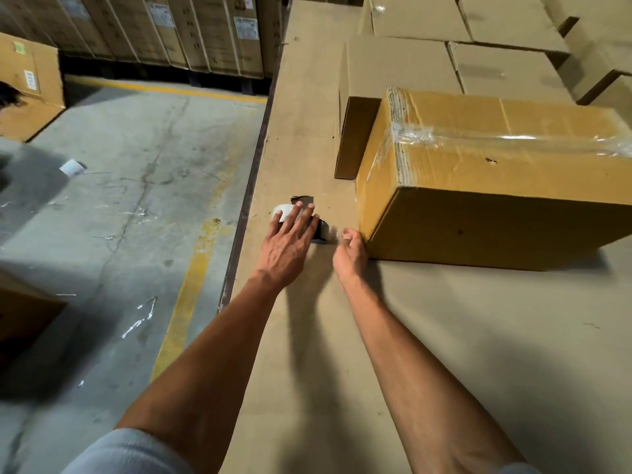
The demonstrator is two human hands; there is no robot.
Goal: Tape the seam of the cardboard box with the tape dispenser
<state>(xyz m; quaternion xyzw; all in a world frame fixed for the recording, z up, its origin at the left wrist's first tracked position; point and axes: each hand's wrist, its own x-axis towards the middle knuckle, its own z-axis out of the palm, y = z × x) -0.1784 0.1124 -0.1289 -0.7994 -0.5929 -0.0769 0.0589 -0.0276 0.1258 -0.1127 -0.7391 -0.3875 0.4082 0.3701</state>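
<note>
**Hand on the dispenser, box waiting at its right**

On the cardboard-covered tabletop point(307, 336), at its left edge, the left hand point(285, 244) lies over the one tape dispenser point(319, 230), fingers point(297, 213) spread wide across its white tape roll point(281, 211), not yet closed around it. At the dispenser's three o'clock, the right hand point(350, 253) is loosely curled, holding nothing that shows, touching the near corner of the cardboard box point(496, 186). That one box already carries glossy tape point(513, 138) along its top.

The spread hand may slip off, or knock the dispenser over the tabletop edge to the floor point(119, 200). Counted: two hands, one dispenser, one box in work, several plain cartons point(410, 63) stacked at its twelve o'clock.
</note>
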